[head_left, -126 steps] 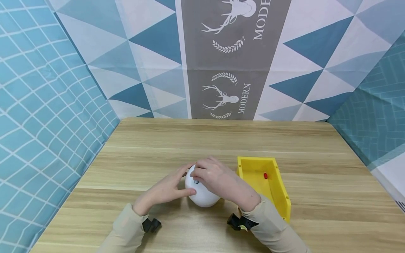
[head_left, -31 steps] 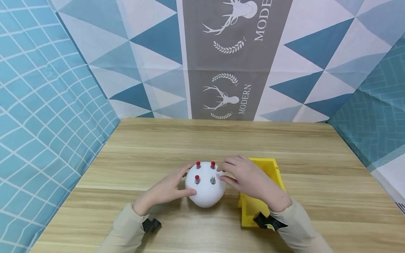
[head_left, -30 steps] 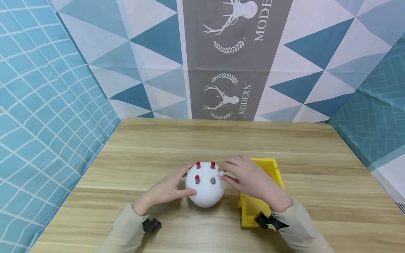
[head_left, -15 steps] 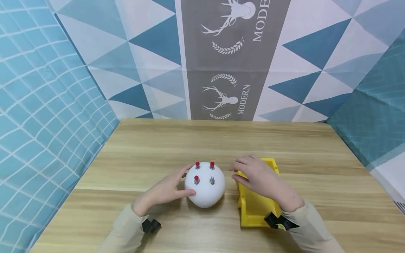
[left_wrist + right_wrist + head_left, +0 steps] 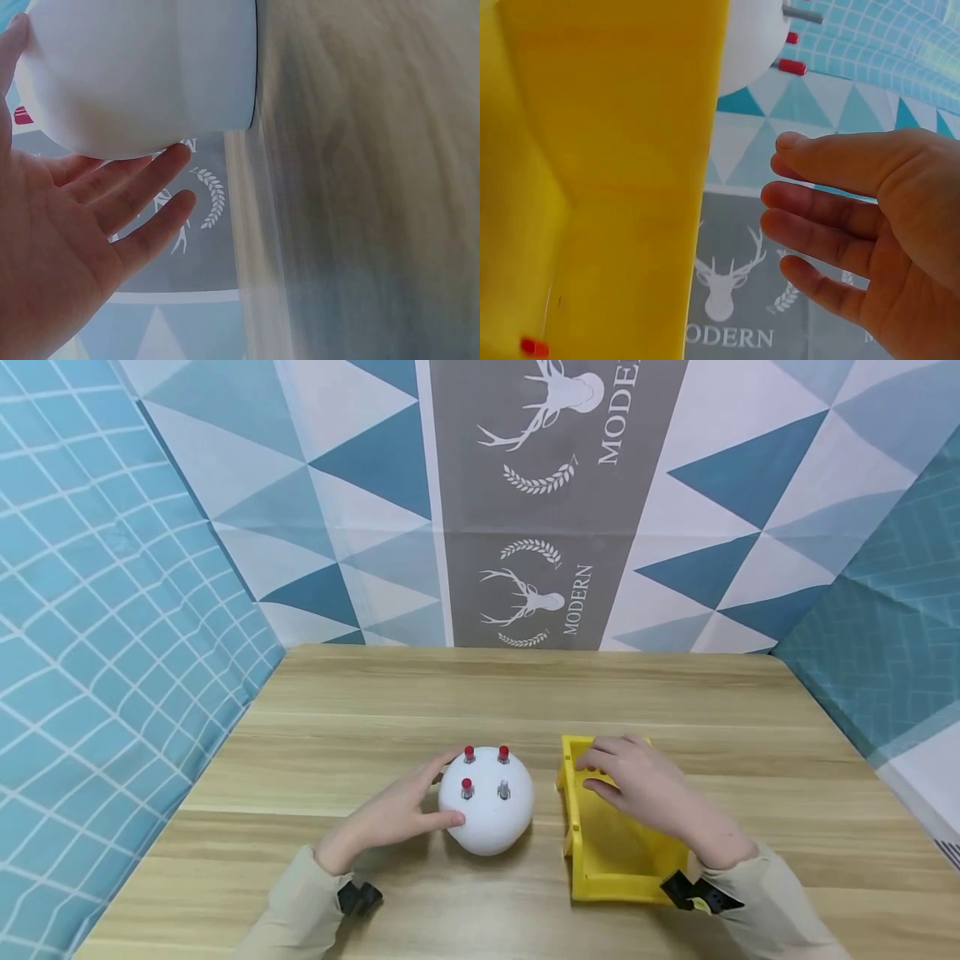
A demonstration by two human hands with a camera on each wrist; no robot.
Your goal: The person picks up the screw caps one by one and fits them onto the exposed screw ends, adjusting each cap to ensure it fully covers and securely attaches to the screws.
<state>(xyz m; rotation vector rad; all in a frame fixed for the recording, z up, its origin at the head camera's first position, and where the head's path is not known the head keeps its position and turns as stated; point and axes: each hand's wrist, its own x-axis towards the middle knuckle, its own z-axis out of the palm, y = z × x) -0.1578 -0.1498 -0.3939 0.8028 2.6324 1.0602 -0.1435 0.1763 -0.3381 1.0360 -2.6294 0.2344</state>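
A white dome-shaped body (image 5: 491,818) stands on the table, with metal posts on top. Three posts carry red caps (image 5: 467,784); the near right post (image 5: 504,789) is bare metal. My left hand (image 5: 393,814) holds the dome's left side, thumb in front and fingers behind; the left wrist view shows fingertips against its white wall (image 5: 142,67). Over the yellow bin (image 5: 622,887) hangs my right hand (image 5: 641,781), fingers loosely bent and apart from the bin. The right wrist view shows nothing held in it. A loose red cap (image 5: 534,346) lies inside the bin.
The wooden table (image 5: 360,693) reaches back to a patterned cloth wall (image 5: 375,527). Blue tiled cloth (image 5: 112,610) hangs along the left side. The bin stands just right of the dome, with a narrow strip of tabletop between them.
The right hand, over the dome's top 4.2 s ago, has moved away rightward to above the bin. The capped posts hidden then are now in sight. The left hand stays in place.
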